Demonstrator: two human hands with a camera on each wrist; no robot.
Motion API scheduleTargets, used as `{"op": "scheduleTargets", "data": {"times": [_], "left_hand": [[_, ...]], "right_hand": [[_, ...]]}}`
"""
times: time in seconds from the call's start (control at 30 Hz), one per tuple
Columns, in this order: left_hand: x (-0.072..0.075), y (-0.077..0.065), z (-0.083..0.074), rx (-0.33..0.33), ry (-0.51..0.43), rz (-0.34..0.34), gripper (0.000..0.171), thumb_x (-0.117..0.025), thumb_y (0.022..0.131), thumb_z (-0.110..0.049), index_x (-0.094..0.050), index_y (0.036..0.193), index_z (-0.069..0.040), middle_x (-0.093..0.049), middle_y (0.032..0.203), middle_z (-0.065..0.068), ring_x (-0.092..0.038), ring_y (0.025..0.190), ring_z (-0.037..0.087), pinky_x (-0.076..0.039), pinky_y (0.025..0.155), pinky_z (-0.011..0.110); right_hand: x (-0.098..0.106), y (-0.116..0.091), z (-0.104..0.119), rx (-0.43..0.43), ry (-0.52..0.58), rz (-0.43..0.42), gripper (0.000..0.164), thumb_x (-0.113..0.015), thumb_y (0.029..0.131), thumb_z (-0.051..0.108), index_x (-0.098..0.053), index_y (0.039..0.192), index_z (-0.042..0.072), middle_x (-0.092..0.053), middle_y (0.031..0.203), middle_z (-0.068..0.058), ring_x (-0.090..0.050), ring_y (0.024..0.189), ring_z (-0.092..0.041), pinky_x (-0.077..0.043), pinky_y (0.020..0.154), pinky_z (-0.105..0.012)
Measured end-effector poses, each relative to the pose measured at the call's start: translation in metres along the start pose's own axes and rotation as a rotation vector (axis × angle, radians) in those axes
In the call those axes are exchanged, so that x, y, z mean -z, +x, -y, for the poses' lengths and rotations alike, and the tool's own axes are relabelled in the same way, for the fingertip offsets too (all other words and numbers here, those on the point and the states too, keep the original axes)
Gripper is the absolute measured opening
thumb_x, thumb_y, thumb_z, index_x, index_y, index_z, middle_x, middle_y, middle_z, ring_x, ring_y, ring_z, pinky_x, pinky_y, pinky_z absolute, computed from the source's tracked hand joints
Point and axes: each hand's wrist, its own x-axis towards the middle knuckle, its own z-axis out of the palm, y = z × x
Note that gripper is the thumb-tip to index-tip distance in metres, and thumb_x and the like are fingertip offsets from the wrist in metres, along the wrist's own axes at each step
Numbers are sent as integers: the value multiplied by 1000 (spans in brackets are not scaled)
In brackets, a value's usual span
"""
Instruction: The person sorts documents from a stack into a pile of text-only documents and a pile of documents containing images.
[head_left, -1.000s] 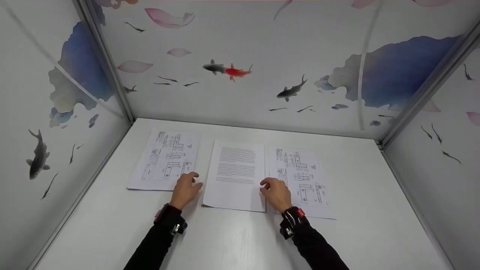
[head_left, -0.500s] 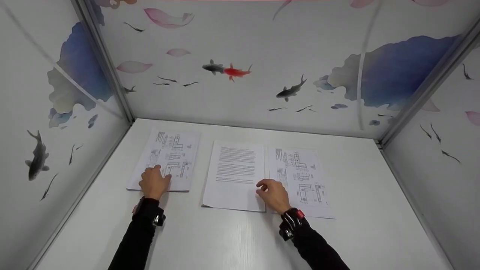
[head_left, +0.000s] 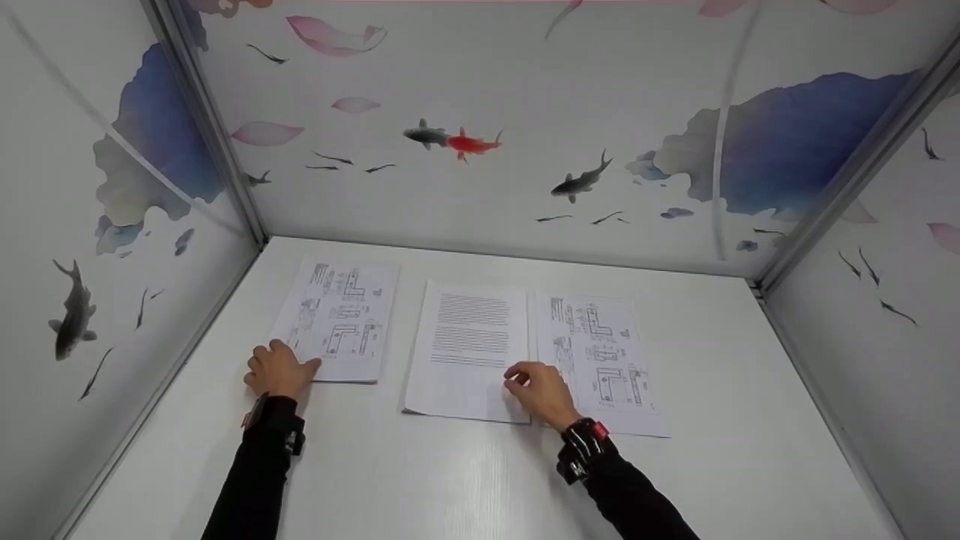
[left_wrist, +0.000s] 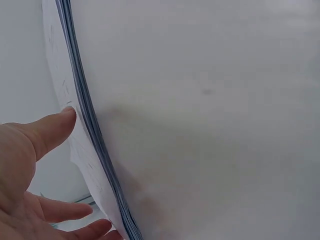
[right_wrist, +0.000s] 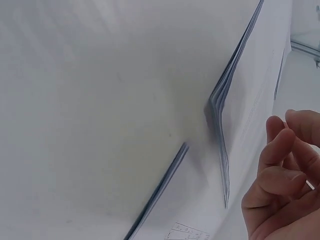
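Note:
A stack of printed drawing sheets [head_left: 352, 319] lies on the left of the white table. My left hand [head_left: 279, 369] is at its lower left corner, fingers and thumb spread; the left wrist view shows the thumb [left_wrist: 57, 127] by the layered paper edge [left_wrist: 87, 107]. Whether it touches the paper I cannot tell. In the middle lies a stack with lines of text [head_left: 469, 330]. Over its lower right part is my right hand [head_left: 546, 394], fingers [right_wrist: 277, 147] loosely curled, no paper seen between them. Another drawing stack [head_left: 619, 360] lies partly behind that hand, on the right.
The white table [head_left: 465, 480] is bounded by printed panels on the left, back [head_left: 480, 195] and right. Grey metal posts [head_left: 225, 142] stand at the back corners. A narrow gap separates the left stack from the middle one.
My left hand has moved left from the gap beside the middle stack, across the left stack, to its lower left corner, its fingers spreading. My right hand has shifted slightly left over the middle stack.

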Motion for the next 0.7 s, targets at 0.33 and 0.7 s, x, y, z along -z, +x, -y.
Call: {"op": "scheduleTargets", "data": {"times": [0.33, 0.7], "left_hand": [[4, 4, 4, 14, 78, -34, 65, -71, 87, -37, -47, 117, 17, -48, 111, 35, -43, 107, 48, -39, 90, 58], [6, 16, 7, 24, 33, 11, 63, -77, 82, -35, -47, 113, 11, -53, 107, 35, -49, 104, 50, -41, 90, 58]], "right_hand": [[-7, 0, 3, 16, 14, 7, 14, -68, 89, 17, -75, 97, 8, -69, 79, 1, -56, 65, -8, -44, 57, -25], [-13, -1, 7, 37, 22, 22, 12, -68, 88, 16, -74, 95, 9, -69, 78, 1, -56, 63, -7, -45, 56, -25]]}}
